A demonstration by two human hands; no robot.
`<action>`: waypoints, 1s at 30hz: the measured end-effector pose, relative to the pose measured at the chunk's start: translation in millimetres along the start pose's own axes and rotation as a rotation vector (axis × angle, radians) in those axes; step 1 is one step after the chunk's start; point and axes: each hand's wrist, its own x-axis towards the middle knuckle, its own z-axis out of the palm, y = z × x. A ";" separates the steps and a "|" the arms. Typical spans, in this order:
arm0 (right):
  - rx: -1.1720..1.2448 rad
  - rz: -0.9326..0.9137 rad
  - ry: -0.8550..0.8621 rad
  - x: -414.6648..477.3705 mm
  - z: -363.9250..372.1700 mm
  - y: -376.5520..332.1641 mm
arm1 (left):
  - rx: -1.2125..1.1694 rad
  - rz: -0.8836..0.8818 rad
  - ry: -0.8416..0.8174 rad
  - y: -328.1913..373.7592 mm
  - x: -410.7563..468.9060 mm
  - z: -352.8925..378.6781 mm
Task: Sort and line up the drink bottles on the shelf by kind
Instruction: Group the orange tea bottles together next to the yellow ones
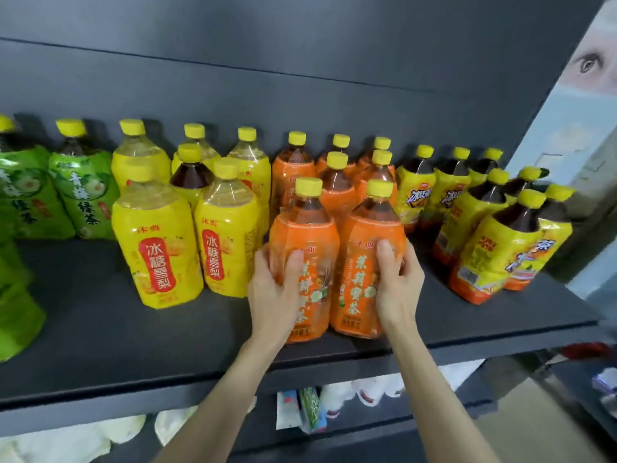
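Observation:
Two orange-labelled tea bottles stand side by side at the front of the dark shelf (100, 329). My left hand (272, 289) grips the left orange bottle (309, 235) around its lower half. My right hand (397, 282) grips the right orange bottle (362, 248) the same way. More orange bottles (293, 168) stand in rows behind them. Yellow pear-drink bottles (157, 242) stand to the left, with one dark-liquid bottle (191, 175) among them. Green tea bottles (83, 192) are at the far left, iced black tea bottles (490, 248) at the right.
The shelf's front edge (300, 369) runs just below my wrists. A lower shelf holds white packets (367, 392) and small packaged goods (312, 409). A wall poster (584, 95) borders the shelf on the right. Bare shelf surface lies in front of the green bottles.

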 end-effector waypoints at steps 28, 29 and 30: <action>-0.342 -0.026 -0.202 68.9 -2.3 36.1 | 0.029 0.023 0.005 -19.4 28.4 46.9; -0.364 -0.026 -0.208 67.8 -4.0 34.2 | 0.034 0.010 -0.019 -17.4 27.5 45.6; -0.383 -0.029 -0.219 66.6 -5.9 31.9 | 0.045 -0.004 -0.039 -15.0 26.3 44.3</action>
